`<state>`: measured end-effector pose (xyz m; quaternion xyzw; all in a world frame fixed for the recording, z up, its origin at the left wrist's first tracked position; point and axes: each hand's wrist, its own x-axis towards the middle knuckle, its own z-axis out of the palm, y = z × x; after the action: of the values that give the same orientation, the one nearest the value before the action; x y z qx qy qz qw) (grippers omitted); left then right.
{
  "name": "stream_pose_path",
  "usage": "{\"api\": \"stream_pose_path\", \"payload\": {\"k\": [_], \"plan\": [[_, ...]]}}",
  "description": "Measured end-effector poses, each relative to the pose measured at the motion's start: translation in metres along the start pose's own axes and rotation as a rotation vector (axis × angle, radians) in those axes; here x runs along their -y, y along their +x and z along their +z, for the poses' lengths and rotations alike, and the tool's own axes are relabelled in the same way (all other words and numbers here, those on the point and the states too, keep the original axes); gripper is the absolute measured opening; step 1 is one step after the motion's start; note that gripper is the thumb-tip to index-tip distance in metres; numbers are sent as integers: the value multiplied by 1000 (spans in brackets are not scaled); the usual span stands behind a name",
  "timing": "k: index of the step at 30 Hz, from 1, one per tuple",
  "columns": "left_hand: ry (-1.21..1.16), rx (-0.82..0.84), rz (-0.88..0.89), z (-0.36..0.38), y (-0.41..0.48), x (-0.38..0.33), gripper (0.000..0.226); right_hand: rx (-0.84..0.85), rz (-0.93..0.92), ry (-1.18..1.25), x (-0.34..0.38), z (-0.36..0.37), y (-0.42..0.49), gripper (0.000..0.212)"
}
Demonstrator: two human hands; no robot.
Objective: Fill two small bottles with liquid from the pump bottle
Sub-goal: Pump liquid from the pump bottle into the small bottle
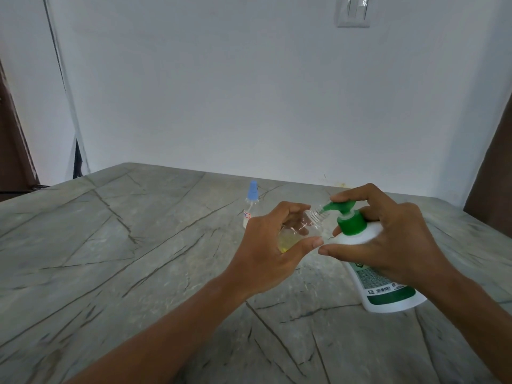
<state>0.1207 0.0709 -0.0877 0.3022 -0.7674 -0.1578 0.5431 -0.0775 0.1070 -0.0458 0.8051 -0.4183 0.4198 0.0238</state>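
The small clear bottle (300,231), tilted in the left hand (273,245), meets the pump bottle's (374,261) green nozzle; the right hand (388,234) wraps the pump. Filling underway; next, probably press steadily. A blue-capped bottle (251,203) waits behind.

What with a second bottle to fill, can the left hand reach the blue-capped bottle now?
Probably not yet: the left hand grips the clear bottle at the pump nozzle. Nothing stands between it and the blue-capped bottle beyond, so once freed it likely could.
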Motion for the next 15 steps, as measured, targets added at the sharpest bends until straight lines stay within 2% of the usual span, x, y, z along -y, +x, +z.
{"api": "stream_pose_path", "payload": {"k": [5, 9, 15], "plan": [[-19, -20, -10, -2, 1, -2, 48, 50, -24, -36, 3, -1, 0, 78], [-14, -14, -11, -2, 1, -3, 49, 52, -30, -41, 2, -1, 1, 69], [-27, -20, -11, -2, 1, -1, 49, 31, -25, -61, 2, 1, 2, 67]]}}
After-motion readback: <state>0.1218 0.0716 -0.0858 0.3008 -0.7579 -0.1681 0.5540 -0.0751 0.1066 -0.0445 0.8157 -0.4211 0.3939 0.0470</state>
